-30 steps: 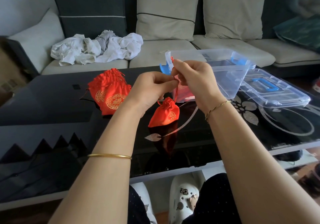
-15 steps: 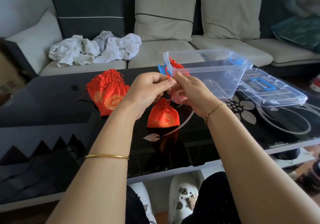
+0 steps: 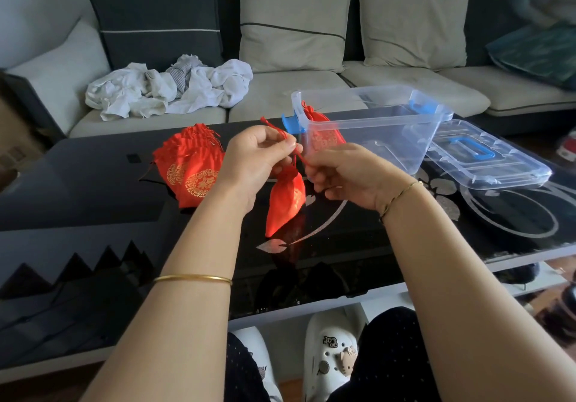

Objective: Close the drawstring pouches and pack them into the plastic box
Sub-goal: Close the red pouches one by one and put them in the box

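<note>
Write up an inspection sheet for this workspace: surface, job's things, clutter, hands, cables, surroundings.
Surface: black glass table, floral pattern.
Job's things: held pouch hangs by its drawstring, neck gathered; pile of pouches left on the table; packed pouch inside the open plastic box; lid beside it.
Clutter: crumpled white cloth on the sofa.
Hands: left hand and right hand both pinch the drawstring.
Cables: nothing seen.
Surroundings: sofa with cushions; white clogs under the table.

White crumpled laundry [image 3: 170,88] and cushions [image 3: 293,21] on the sofa [image 3: 311,90] behind a black glass table [image 3: 78,189]
</note>
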The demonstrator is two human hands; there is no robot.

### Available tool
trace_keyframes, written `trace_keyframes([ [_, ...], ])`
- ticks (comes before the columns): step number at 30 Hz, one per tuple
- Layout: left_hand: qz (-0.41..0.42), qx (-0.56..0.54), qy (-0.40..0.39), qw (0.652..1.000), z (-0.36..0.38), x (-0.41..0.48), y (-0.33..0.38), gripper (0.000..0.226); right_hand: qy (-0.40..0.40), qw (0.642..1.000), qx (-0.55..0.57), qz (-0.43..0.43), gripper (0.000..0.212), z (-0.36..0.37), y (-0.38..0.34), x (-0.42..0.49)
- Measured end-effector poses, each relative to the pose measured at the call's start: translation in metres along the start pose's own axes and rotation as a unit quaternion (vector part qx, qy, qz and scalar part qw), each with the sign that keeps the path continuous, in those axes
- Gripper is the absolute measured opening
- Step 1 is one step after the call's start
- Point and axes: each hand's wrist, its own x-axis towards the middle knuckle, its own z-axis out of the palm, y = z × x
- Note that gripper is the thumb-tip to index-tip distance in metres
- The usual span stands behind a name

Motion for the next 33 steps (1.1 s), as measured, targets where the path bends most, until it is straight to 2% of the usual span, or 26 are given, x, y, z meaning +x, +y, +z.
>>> trace_keyframes([
  [2,0.002,0.003,-0.012,1.000,-0.001,-0.001,0.001,0.012,0.006,0.997,-0.066,0.037,0.024,0.001,0.000,0.000],
  [3,0.007,0.013,-0.022,1.000,-0.001,-0.001,0.003,0.015,0.033,0.994,-0.093,0.041,0.025,0.003,0.000,0.001],
  [5,0.032,0.060,-0.042,0.997,-0.002,-0.002,0.006,0.019,0.120,0.987,-0.107,0.002,0.025,0.006,0.002,0.006],
  [7,0.076,0.131,-0.060,0.987,-0.001,-0.003,0.008,0.021,0.167,0.983,-0.033,-0.071,0.022,0.009,0.004,0.011],
  [10,0.174,0.245,-0.046,0.953,0.002,-0.004,0.007,0.025,0.099,0.985,0.068,-0.123,0.027,0.011,0.006,0.013],
  [15,0.284,0.316,0.042,0.904,0.007,-0.006,0.001,0.032,-0.001,0.991,0.105,-0.086,0.026,0.013,0.011,0.014],
  [21,0.305,0.286,0.083,0.905,0.010,-0.005,-0.002,0.028,-0.098,0.983,0.142,-0.061,0.012,0.011,0.017,0.018],
  [29,0.304,0.270,0.095,0.909,0.006,-0.007,-0.001,0.027,-0.098,0.982,0.145,-0.076,0.011,0.010,0.019,0.020],
  [33,0.251,0.226,0.090,0.937,0.005,-0.006,-0.003,0.021,-0.049,0.977,0.195,-0.075,0.011,0.009,0.015,0.019],
])
